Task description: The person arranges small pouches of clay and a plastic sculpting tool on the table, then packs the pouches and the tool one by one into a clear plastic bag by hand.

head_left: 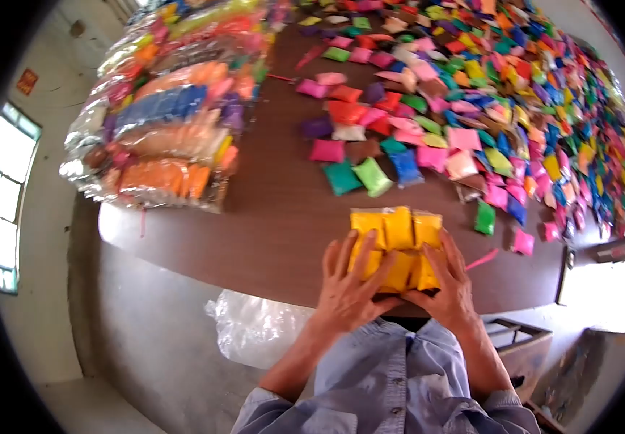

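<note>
A clear bag of yellow packets lies near the table's front edge, its packets set in two rows. My left hand grips the left side of this bag, with spread fingers over the packets and the thumb along the near edge. On the opposite side, my right hand has its fingers along the right edge and its thumb at the near edge. Both thumbs come close together at the bottom. Just beyond the bag lie a light green packet, a blue packet and a teal packet.
A large heap of loose coloured packets covers the table's right and far side. Filled clear bags are stacked at the left. The brown tabletop has a curved front edge. Clear plastic lies below it on the left.
</note>
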Demonstrator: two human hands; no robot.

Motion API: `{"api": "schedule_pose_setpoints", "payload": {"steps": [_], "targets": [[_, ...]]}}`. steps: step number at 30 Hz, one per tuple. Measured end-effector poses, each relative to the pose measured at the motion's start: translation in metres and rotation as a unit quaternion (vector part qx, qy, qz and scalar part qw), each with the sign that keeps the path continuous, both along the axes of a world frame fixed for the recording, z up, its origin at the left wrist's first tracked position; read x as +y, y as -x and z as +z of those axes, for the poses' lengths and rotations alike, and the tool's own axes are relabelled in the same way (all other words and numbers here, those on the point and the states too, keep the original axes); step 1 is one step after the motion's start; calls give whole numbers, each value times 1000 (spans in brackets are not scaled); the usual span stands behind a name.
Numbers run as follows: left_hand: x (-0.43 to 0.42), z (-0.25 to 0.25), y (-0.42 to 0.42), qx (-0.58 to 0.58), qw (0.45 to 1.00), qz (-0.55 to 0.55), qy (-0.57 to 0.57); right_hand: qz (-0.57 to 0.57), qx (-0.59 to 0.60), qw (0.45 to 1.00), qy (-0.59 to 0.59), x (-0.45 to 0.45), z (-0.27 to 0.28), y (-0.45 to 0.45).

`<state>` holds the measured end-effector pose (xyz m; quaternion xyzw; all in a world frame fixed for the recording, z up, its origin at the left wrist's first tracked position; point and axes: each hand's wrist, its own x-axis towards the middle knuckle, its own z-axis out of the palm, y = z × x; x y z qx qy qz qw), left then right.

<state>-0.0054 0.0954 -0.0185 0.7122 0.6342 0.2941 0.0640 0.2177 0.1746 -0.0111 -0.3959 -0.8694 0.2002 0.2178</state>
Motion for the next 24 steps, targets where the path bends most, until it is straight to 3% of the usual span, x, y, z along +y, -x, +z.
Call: {"api": "schedule_pose_setpoints", "payload": {"steps": [11,24], "targets": [[4,-11,26,-19,999,-26,7,41,-65,995,-66,2,-1,33],[-9,1,89,3,1000,23,-2,60,-4,996,-69,-3,-6,103]]}}
